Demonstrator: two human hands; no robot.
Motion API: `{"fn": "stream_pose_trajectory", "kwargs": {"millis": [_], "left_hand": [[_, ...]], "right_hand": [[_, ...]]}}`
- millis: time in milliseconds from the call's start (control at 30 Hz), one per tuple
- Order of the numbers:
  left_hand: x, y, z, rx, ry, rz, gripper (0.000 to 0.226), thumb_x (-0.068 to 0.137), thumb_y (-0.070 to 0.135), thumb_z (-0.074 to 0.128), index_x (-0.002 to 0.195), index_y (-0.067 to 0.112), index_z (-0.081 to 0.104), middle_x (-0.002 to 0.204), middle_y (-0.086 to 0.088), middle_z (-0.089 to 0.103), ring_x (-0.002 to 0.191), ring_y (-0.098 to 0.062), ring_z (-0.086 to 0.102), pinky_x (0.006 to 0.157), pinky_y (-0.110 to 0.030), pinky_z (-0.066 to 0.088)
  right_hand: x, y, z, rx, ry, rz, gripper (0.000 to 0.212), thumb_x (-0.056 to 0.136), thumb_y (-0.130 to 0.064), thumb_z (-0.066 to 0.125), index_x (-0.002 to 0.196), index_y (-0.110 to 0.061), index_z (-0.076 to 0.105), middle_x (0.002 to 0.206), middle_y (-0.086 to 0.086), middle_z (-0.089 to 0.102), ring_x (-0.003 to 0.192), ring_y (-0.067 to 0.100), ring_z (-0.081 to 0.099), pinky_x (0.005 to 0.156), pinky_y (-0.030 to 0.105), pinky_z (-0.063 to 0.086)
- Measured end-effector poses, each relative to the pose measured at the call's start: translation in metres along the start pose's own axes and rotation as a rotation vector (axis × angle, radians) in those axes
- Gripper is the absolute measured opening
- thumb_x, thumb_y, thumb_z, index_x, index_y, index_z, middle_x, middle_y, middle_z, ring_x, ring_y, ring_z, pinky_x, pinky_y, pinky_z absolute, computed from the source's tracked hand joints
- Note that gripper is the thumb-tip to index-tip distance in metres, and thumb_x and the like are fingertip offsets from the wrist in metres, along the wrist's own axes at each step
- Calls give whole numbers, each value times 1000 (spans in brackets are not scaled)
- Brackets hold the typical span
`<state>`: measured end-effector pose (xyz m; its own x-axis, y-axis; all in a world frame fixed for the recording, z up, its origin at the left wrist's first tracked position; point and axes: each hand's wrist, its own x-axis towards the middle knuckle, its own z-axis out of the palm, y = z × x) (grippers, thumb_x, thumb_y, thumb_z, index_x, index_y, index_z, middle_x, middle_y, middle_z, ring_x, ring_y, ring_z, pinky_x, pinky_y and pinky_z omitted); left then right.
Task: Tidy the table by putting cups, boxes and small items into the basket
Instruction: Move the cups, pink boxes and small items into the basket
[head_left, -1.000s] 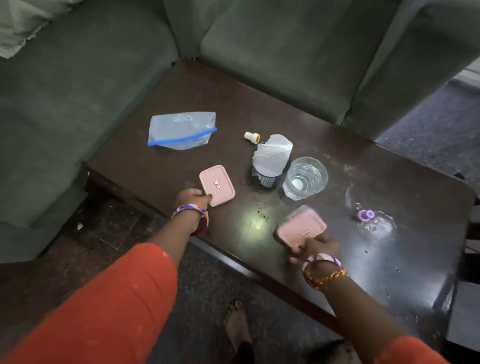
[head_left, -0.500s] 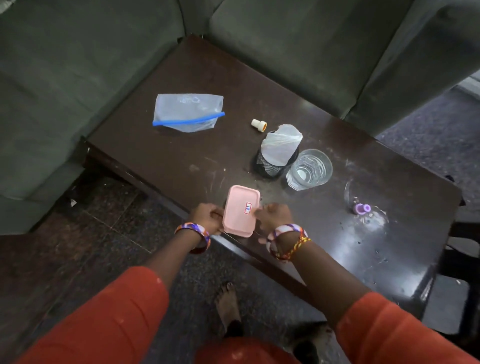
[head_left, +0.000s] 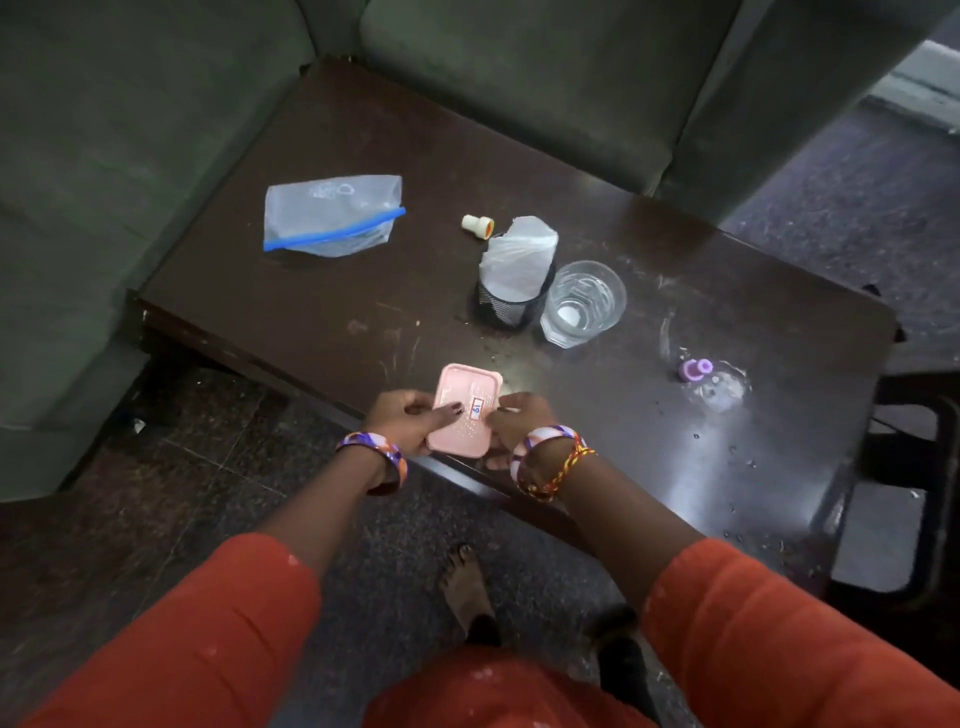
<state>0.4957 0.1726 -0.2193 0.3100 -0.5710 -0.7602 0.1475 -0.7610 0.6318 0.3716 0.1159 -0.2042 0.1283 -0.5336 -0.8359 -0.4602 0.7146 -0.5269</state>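
A pink lidded box (head_left: 464, 408) sits at the near edge of the dark table (head_left: 332, 306), held from both sides. My left hand (head_left: 402, 420) grips its left side with the thumb pressed on the lid. My right hand (head_left: 517, 422) grips its right side. Further back stand a black mesh cup (head_left: 506, 304) stuffed with a white plastic wrap (head_left: 519, 257) and a clear glass (head_left: 584, 301). A zip bag with a blue seal (head_left: 332, 215), a small white cap (head_left: 477, 225) and a small purple piece (head_left: 694, 369) lie loose on the table. No basket is in view.
Green sofa cushions (head_left: 519, 67) border the table at the back and left. Water drops and a clear lid-like item (head_left: 724, 387) lie at the right. A dark stool (head_left: 904, 499) stands right of the table. My bare foot (head_left: 465, 584) rests on the floor below.
One second ago each hand held a separate pink piece, left and right. They have come together at the table's near edge, and the lid now lies on the box between both hands.
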Motion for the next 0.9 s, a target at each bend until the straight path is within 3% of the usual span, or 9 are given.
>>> {"fn": "stream_pose_trajectory", "kwargs": {"millis": [67,133,233,333,400,533,700,767,900], "left_hand": [[-10,9,12,1,-40,-7,23,77,16,72,93,6,59,88,-13,64,69,-19,59,59,-29,50],[-23,24,34,9,-95,-1,20,75,15,73,82,13,54,88,-10,61,70,-17,57,59,-28,48],[-48,56,91,6,-205,57,36,59,25,81,72,19,47,82,-5,56,68,-16,54,55,-26,43],[-78,92,168,49,-368,138,43,48,31,79,73,18,47,85,-9,57,73,-21,54,57,-28,41],[-102,113,224,127,-525,184,38,56,21,79,78,20,47,84,-7,58,73,-21,55,66,-33,46],[-146,151,330,256,-729,278,60,28,33,73,81,24,47,83,-2,60,78,-21,58,83,-45,50],[-174,176,441,348,-860,283,31,67,5,73,83,18,50,86,-7,61,64,-14,64,67,-32,56],[-180,180,476,369,-884,267,20,81,0,61,80,16,50,76,-5,60,45,-4,62,47,-17,52],[-180,186,530,438,-878,241,14,84,5,55,78,17,53,46,5,64,37,-1,57,42,-12,46]], "right_hand": [[-17,5,-23,133,-94,22,19,88,3,49,72,-6,53,77,18,57,63,25,54,54,35,49],[-40,12,-55,264,-149,22,17,90,-1,51,76,-10,55,76,13,58,66,21,53,64,37,48],[-75,23,-117,450,-138,-34,14,90,-8,53,79,-14,57,74,4,63,68,16,57,69,34,49],[-111,36,-182,704,30,-104,6,92,-11,49,92,-14,54,81,4,62,70,15,58,64,30,48],[-127,45,-224,890,175,-157,16,92,-16,46,107,-13,51,83,5,61,70,15,57,60,27,46],[-150,64,-305,1147,392,-321,40,91,-22,46,127,-5,46,88,4,62,72,14,57,50,20,46],[-163,86,-385,1332,528,-514,29,91,-15,48,120,-22,45,93,-1,63,68,5,62,55,20,48],[-162,90,-404,1385,528,-556,38,91,-17,49,127,-27,41,109,0,61,83,9,60,62,24,47],[-155,99,-428,1435,487,-622,53,92,-17,48,141,-28,30,125,1,57,97,9,58,84,32,44]]}}
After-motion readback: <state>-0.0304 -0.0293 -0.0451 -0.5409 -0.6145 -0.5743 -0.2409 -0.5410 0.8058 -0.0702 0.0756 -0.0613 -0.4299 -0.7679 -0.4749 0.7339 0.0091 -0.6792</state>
